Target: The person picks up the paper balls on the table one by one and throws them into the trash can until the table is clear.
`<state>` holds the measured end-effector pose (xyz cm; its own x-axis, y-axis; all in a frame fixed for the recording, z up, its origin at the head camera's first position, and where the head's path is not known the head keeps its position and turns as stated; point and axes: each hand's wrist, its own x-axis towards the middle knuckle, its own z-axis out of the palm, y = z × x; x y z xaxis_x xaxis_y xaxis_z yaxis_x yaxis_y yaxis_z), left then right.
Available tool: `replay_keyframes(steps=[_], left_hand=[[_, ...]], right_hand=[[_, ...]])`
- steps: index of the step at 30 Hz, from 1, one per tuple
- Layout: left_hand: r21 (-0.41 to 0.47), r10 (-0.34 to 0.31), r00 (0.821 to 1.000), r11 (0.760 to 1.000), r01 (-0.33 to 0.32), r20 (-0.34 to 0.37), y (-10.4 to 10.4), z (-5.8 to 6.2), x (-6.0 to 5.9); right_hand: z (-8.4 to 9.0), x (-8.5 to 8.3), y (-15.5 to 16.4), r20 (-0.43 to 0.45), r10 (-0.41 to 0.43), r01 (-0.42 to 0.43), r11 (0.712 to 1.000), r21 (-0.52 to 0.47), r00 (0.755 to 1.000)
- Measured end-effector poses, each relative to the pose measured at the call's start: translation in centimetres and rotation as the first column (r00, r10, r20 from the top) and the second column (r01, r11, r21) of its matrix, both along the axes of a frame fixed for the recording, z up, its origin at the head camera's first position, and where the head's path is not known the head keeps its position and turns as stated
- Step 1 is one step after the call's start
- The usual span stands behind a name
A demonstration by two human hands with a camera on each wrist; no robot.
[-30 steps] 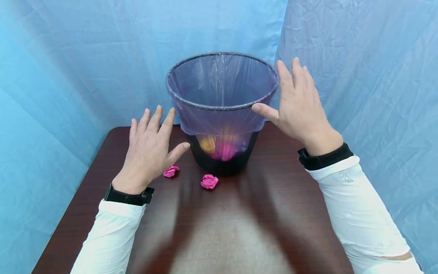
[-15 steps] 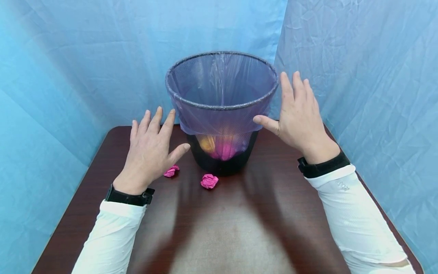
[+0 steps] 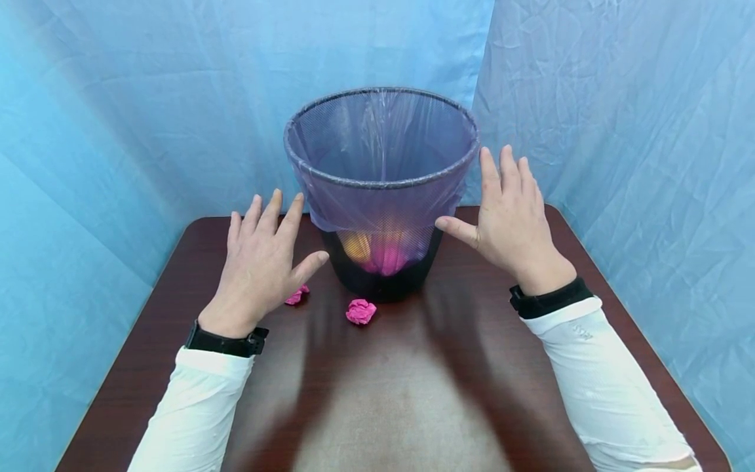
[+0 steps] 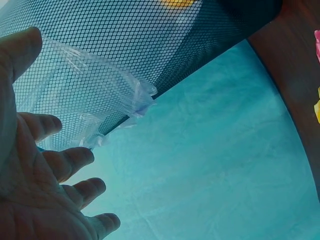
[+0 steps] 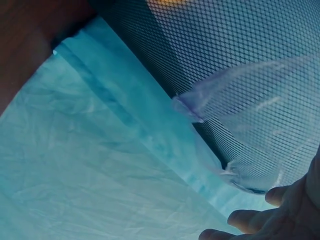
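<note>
A black mesh wastebasket stands upright at the back of the table. A translucent purple bag liner is folded over its rim, and yellow and pink crumpled paper shows through the mesh. To its left, my left hand hovers with fingers spread, holding nothing. My right hand is likewise spread on the right side, fingertips near the rim; whether they touch it I cannot tell. One pink paper ball lies in front of the basket. Another pink paper ball is partly hidden behind my left hand.
The dark brown table has rounded back corners. Light blue cloth hangs behind it and along both sides. At the edge of the left wrist view, a yellow crumpled piece lies on the table.
My right hand has come down and nearer along the basket's right side. The left hand has shifted slightly down and right, covering more of one pink paper ball. The wastebasket stays in place.
</note>
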<state>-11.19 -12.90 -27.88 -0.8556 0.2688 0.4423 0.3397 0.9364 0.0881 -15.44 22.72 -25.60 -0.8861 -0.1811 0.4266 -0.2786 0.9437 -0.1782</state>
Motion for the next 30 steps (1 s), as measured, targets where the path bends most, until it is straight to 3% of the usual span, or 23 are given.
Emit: replay_keyframes(steps=[9,30], left_hand=[[0.000,-0.003,1.000,1.000,0.003,0.000,-0.1,-0.6,0.1],[0.019,0.008,0.997,1.000,-0.010,0.077,-0.2,-3.1,0.3]], right_hand=[[-1.5,0.0,0.1,0.000,-0.013,0.013,0.999,0.032,1.000],[-4.8,0.1,0.2,0.050,-0.017,0.014,0.999,0.051,0.999]])
